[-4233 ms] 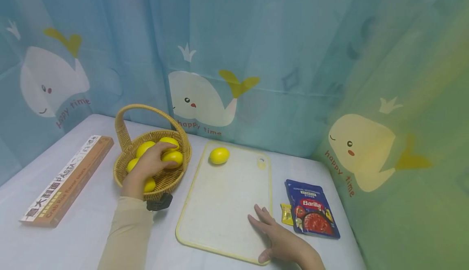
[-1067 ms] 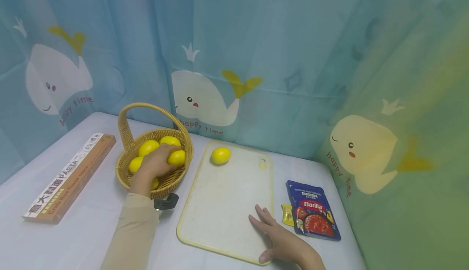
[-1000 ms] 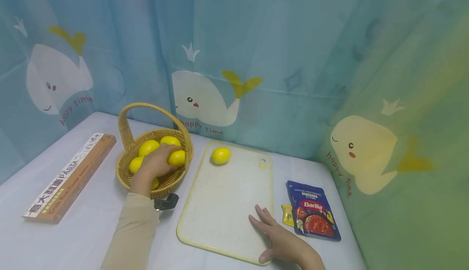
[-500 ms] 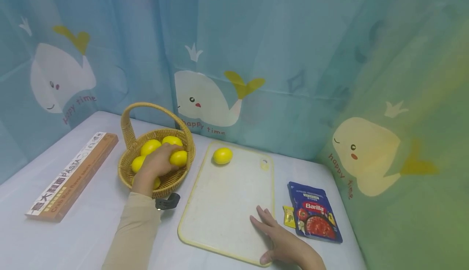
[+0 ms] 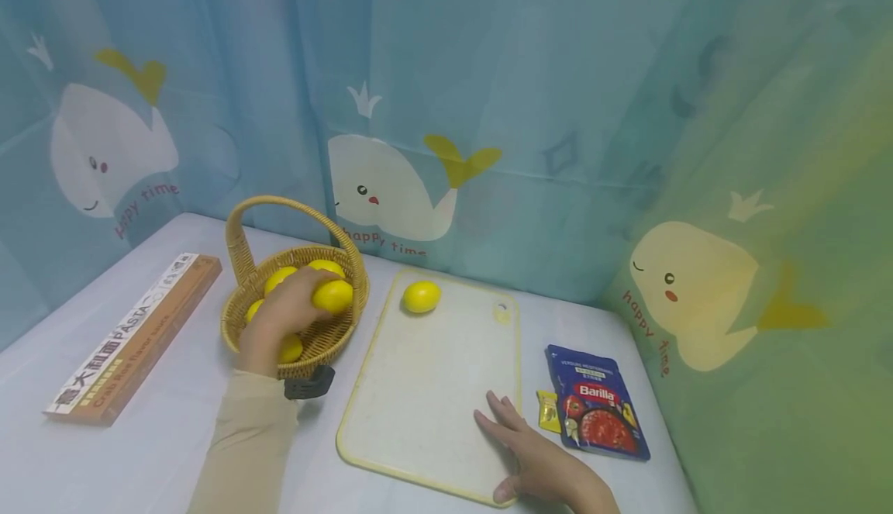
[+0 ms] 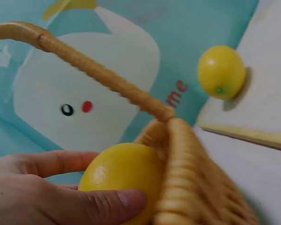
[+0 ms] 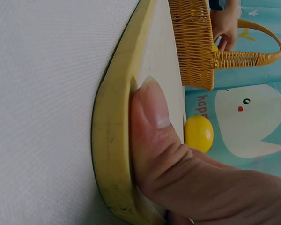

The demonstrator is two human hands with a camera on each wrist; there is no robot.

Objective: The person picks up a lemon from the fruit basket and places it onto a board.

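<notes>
Left hand [image 5: 288, 306] has its grip closed on a lemon [image 5: 333, 295] in the wicker basket [image 5: 328, 336] — thumb on 1 side, a finger on the other in the left wrist view. Held lemon sits at 3 o'clock from the hand, beside the rim near the foot of the handle; can't tell if it touches the wicker. Long axis looks roughly 9-to-3, near end covered by the hand.

Key relation: cutting board [image 5: 427, 390] lies at 4 o'clock from that grip, basket rim in between. Left hand is nearer the lemon. Right hand [image 5: 533, 453] is well apart at 4 o'clock, fingers spread on the board's 5 o'clock corner, gripping nothing.

A 2nd lemon [image 5: 422, 297] is on the board near its 11 o'clock corner — 3 o'clock from the held lemon. At least 4 other lemons [image 5: 326, 268] sit in the basket.
</notes>
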